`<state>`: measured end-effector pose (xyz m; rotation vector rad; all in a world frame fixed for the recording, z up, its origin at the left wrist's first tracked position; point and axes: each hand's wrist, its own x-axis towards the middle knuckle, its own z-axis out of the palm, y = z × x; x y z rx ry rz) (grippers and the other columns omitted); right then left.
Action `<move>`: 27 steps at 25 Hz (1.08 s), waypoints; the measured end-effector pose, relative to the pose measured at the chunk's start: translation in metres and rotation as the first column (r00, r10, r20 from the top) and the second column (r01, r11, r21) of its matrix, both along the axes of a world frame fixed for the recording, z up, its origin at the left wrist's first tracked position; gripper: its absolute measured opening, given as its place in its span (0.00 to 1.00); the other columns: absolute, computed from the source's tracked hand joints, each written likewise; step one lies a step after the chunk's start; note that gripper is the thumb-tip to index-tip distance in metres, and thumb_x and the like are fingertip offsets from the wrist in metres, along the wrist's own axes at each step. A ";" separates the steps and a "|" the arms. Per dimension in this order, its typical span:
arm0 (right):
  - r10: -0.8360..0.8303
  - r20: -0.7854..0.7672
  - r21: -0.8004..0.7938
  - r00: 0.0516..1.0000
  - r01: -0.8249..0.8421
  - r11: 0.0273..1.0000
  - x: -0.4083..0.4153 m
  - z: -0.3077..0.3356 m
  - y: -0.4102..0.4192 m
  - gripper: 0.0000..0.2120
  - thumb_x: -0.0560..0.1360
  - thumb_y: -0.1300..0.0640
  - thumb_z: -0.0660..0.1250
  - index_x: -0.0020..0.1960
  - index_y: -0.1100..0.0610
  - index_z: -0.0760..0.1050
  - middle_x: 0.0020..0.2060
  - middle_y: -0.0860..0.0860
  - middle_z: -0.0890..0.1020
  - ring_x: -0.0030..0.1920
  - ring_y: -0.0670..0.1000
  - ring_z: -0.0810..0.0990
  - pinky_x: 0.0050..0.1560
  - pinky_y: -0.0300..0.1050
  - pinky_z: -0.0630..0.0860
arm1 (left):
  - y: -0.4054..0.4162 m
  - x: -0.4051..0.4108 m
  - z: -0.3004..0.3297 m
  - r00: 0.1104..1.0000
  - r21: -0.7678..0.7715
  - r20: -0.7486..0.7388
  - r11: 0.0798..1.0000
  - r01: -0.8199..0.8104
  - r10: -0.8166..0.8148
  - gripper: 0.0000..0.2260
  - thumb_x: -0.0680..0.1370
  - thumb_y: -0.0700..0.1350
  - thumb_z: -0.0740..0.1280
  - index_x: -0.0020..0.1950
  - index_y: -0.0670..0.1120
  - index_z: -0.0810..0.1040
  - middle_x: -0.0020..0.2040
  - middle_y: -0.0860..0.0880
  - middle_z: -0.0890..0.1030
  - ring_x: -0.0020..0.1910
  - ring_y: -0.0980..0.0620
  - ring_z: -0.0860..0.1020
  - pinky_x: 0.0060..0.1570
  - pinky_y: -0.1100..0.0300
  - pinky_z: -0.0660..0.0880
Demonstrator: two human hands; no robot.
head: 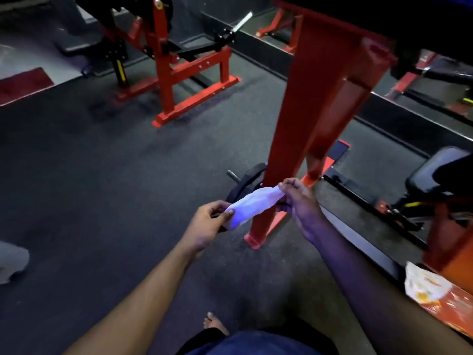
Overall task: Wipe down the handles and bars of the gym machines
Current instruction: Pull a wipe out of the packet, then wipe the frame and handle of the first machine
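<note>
A white wipe (252, 204) is stretched between both hands in front of the red upright post (304, 119) of a gym machine. My left hand (208, 222) pinches its lower left end. My right hand (298, 198) pinches the upper right end, close to the post. Behind the wipe, a black weight plate (247, 180) on a short steel peg sits low beside the post.
A second red machine (184, 73) with a silver bar (242, 21) stands at the back. A black padded seat (435, 172) is at the right, with an orange packet (430, 288) at the lower right. Dark rubber floor (102, 201) spreads left. My bare foot (213, 322) shows below.
</note>
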<state>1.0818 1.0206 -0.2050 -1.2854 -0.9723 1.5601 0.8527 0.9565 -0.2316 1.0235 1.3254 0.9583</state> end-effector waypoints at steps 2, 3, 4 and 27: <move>0.002 0.100 0.052 0.995 -0.007 0.999 -0.042 -0.004 0.008 0.10 0.78 0.63 0.70 0.46 0.52 0.70 0.38 0.54 0.76 0.34 0.47 0.74 0.31 0.40 0.73 | 0.007 -0.046 0.005 0.998 0.026 -0.047 0.999 -0.028 0.029 0.05 0.83 0.38 0.67 0.50 0.43 0.83 0.39 0.55 0.82 0.39 0.58 0.77 0.40 0.62 0.76; 0.008 0.162 0.097 0.987 -0.024 0.995 -0.061 -0.006 0.012 0.11 0.78 0.65 0.70 0.47 0.52 0.70 0.37 0.53 0.76 0.33 0.46 0.74 0.31 0.39 0.73 | 0.013 -0.068 0.008 0.997 0.044 -0.071 0.998 -0.037 0.040 0.05 0.83 0.38 0.67 0.51 0.42 0.83 0.41 0.53 0.82 0.40 0.57 0.77 0.42 0.60 0.75; 0.015 0.232 0.145 0.973 -0.050 0.988 -0.075 -0.007 0.017 0.12 0.77 0.65 0.71 0.48 0.52 0.71 0.37 0.51 0.77 0.34 0.45 0.74 0.33 0.38 0.73 | 0.018 -0.086 0.010 0.994 0.063 -0.095 0.997 -0.044 0.050 0.05 0.83 0.38 0.67 0.51 0.41 0.83 0.42 0.52 0.83 0.41 0.56 0.77 0.43 0.58 0.74; 0.609 0.278 0.189 0.743 -0.664 0.724 -0.381 -0.007 0.339 0.08 0.75 0.57 0.75 0.50 0.61 0.81 0.44 0.51 0.84 0.45 0.47 0.79 0.48 0.47 0.74 | 0.362 -0.389 0.072 0.790 0.127 -0.553 0.911 0.392 -0.263 0.06 0.82 0.47 0.69 0.49 0.51 0.85 0.42 0.56 0.85 0.41 0.62 0.77 0.44 0.59 0.73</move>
